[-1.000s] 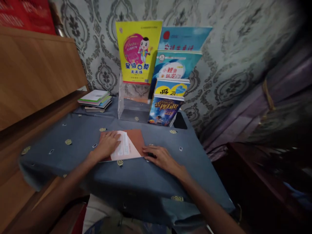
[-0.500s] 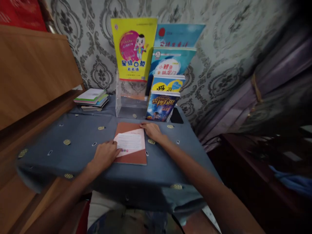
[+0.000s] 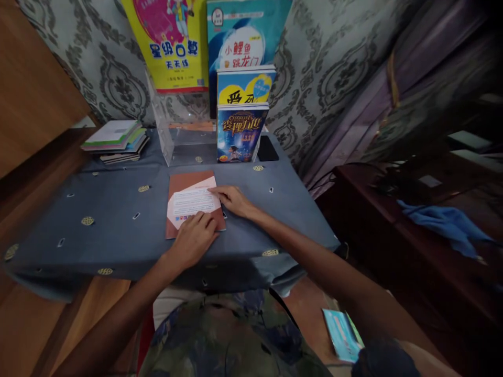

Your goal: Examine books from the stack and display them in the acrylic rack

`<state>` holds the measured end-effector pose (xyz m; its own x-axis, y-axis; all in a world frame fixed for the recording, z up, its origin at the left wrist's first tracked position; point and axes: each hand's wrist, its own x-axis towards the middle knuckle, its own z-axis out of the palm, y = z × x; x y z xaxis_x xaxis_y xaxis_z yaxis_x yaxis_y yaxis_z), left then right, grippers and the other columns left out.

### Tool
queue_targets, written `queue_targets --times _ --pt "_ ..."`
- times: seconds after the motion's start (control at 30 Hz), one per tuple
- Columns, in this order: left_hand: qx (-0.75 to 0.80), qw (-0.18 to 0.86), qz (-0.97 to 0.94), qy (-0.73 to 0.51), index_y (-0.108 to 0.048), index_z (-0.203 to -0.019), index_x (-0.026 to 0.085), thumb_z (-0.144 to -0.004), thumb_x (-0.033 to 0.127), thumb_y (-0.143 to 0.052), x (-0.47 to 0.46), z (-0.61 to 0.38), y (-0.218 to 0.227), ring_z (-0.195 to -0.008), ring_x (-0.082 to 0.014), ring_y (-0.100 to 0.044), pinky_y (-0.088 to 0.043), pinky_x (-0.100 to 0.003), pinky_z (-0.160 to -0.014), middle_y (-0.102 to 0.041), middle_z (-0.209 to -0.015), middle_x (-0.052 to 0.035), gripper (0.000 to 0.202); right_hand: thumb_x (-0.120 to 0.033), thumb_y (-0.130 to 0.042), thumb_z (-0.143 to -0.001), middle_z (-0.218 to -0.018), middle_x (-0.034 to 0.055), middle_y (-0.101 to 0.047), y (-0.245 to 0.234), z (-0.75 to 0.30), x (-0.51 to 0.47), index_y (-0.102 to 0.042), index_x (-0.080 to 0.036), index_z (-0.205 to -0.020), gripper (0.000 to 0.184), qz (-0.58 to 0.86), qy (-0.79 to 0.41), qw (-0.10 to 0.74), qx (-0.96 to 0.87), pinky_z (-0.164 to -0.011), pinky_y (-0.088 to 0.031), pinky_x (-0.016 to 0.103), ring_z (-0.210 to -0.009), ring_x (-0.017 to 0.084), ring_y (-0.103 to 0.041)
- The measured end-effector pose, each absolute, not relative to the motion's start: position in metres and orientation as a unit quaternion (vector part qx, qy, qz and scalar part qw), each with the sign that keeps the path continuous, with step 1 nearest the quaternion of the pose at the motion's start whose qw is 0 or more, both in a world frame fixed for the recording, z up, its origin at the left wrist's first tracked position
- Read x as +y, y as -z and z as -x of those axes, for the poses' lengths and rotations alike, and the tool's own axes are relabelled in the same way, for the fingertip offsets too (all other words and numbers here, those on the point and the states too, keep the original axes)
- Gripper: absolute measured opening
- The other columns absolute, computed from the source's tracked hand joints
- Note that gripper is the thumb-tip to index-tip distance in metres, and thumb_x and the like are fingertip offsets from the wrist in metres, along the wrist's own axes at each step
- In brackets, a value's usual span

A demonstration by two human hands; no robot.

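A thin brown book [image 3: 183, 181] with a white printed panel lies flat on the blue-grey tablecloth [image 3: 118, 220]. My left hand [image 3: 194, 240] rests on the book's near right corner, fingers curled over its lower edge. My right hand [image 3: 232, 199] lies at the book's right edge, fingers stretched flat and touching the white panel. Neither hand lifts anything off the table.
A clear acrylic stand [image 3: 184, 141] at the back holds upright books: a yellow one [image 3: 168, 42], a teal one [image 3: 247, 36], a dark blue one [image 3: 239, 133]. A stack of thin books [image 3: 116, 140] lies back left. A black phone [image 3: 268, 149] lies beside the stand. A booklet [image 3: 341, 335] lies on the floor.
The book has turned and now sits closer to the table's front. My left hand moved from its left edge to its near right corner; my right hand slid down along its right edge. The camera tilted down.
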<state>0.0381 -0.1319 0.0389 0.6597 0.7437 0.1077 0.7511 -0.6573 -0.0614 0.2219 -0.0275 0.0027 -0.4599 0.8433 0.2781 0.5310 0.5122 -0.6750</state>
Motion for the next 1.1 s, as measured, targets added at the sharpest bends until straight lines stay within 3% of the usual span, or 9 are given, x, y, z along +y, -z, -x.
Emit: queue_targets --times 0.13,0.37,0.67,0.8,0.93,1.1 --pt "-0.396 0.086 0.914 0.028 -0.065 -0.102 0.014 -0.101 0.027 -0.05 -0.129 -0.042 -0.04 -0.1 -0.026 -0.06 -0.051 -0.036 -0.077 -0.068 -0.107 -0.0109 0.02 -0.011 -0.048 -0.092 -0.109 0.0059 -0.077 0.003 -0.232 -0.056 -0.069 -0.021 -0.124 0.04 0.389 -0.327 0.343 -0.79 -0.09 -0.054 0.035 -0.099 0.019 -0.071" --pt "-0.408 0.073 0.91 0.025 -0.064 -0.113 0.017 -0.103 0.021 -0.042 -0.13 -0.039 -0.043 -0.1 -0.0236 -0.061 -0.051 -0.033 -0.071 -0.07 -0.112 -0.0083 0.025 -0.019 -0.05 -0.093 -0.107 0.0068 -0.077 0.003 -0.242 -0.08 -0.071 -0.02 -0.121 0.036 0.363 -0.385 0.377 -0.76 -0.091 -0.054 0.036 -0.099 0.019 -0.071" --pt "-0.434 0.036 0.9 0.028 -0.059 -0.128 0.018 -0.101 0.015 -0.041 -0.126 -0.038 -0.048 -0.101 -0.0225 -0.062 -0.052 -0.034 -0.078 -0.07 -0.108 -0.0077 0.033 -0.026 -0.055 -0.092 -0.099 0.0066 -0.078 -0.002 -0.243 -0.083 -0.077 -0.019 -0.106 0.026 0.382 -0.38 0.366 -0.758 -0.082 -0.054 0.033 -0.089 0.019 -0.07" --pt "-0.424 0.027 0.903 0.057 -0.064 -0.122 0.018 -0.101 0.017 -0.04 -0.129 -0.039 -0.046 -0.099 -0.023 -0.062 -0.053 -0.035 -0.079 -0.07 -0.106 -0.0089 0.031 -0.028 -0.057 -0.093 -0.097 0.0063 -0.079 -0.006 -0.244 -0.088 -0.078 -0.02 -0.094 0.022 0.373 -0.35 0.351 -0.784 -0.087 -0.054 0.036 -0.092 0.02 -0.072" --pt "-0.395 0.004 0.914 0.096 -0.068 -0.108 0.018 -0.102 0.023 -0.042 -0.126 -0.03 -0.041 -0.101 -0.0228 -0.063 -0.054 -0.038 -0.087 -0.071 -0.108 -0.0082 0.028 -0.029 -0.066 -0.089 -0.113 0.0085 -0.076 -0.005 -0.245 -0.1 -0.077 -0.022 -0.097 0.015 0.375 -0.259 0.314 -0.833 -0.099 -0.049 0.044 -0.109 0.024 -0.069" --pt "-0.441 0.03 0.888 0.124 -0.064 -0.121 0.015 -0.102 0.031 -0.046 -0.105 0.012 -0.031 -0.124 -0.0261 -0.058 -0.047 -0.045 -0.104 -0.064 -0.132 -0.0143 0.031 -0.03 -0.069 -0.09 -0.127 0.0103 -0.071 0.0 -0.247 -0.115 -0.073 -0.023 -0.109 0.021 0.396 -0.136 0.235 -0.877 -0.1 -0.048 0.051 -0.114 0.028 -0.066"
